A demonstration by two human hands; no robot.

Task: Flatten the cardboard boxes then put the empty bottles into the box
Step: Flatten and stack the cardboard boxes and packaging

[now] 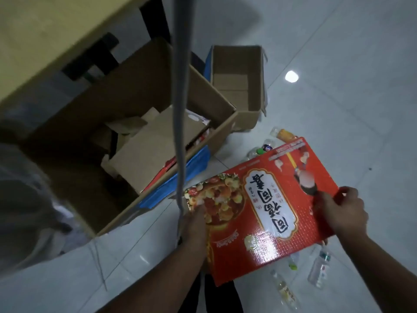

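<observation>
Two hands carry the red box [259,211], seemingly flattened, above the floor [338,86]. The left hand [194,224] pinches its left edge, fingers [199,210] lying on the printed face, and the right hand [340,211] has its fingers [349,193] curled round the right edge. Empty bottles [319,267] lie scattered around and under it. A loosened hold on the glossy card would likely drop it onto them and send them rolling. The hanging grey cord [179,109] could also snag it on the way to the large brown box [126,91].

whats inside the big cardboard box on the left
Flattened cardboard pieces and a red sheet lie in the large cardboard box; anything beneath them is hidden.
</observation>
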